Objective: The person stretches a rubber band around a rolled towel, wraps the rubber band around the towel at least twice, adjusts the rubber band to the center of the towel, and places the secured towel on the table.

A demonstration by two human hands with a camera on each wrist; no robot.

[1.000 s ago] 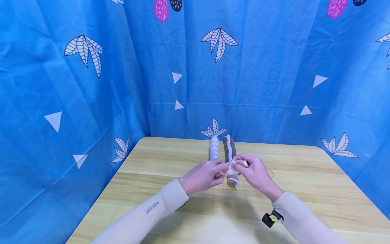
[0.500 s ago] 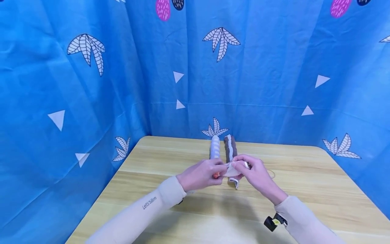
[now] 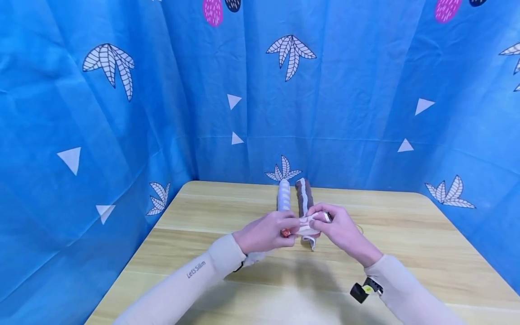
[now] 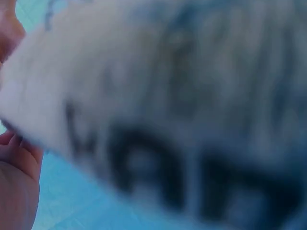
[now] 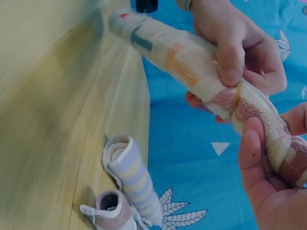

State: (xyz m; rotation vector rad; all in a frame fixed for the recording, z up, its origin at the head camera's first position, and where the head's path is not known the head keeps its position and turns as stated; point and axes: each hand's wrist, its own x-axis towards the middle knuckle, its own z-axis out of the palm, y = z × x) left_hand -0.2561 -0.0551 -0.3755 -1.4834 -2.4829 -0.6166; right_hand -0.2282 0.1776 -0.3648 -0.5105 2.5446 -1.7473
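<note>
A rolled towel (image 5: pixel 180 60), pale with pinkish-brown, orange and blue patches, is held between both hands. Around its middle runs a thin yellowish rubber band (image 5: pixel 238 96). My left hand (image 3: pixel 266 232) grips the roll with the thumb on top, near the band in the right wrist view. On the band's other side, my right hand (image 3: pixel 339 228) pinches the roll with thumb and fingers. Printed cloth of the towel (image 4: pixel 144 96) fills the left wrist view, blurred. In the head view the hands hide most of the roll.
Two more rolled towels lie behind the hands: a lavender-and-white striped one (image 3: pixel 284 195) and a brown one with a white edge (image 3: pixel 304 196). A thin loop (image 3: pixel 360 229) lies on the wooden table (image 3: pixel 227 198), partly behind the right hand. Blue curtains (image 3: pixel 345 90) enclose the table.
The hands stay close together, still gripping the towel. A pale end of the roll has come into view beneath the left wrist, and the portion between the fingers has turned slightly.
</note>
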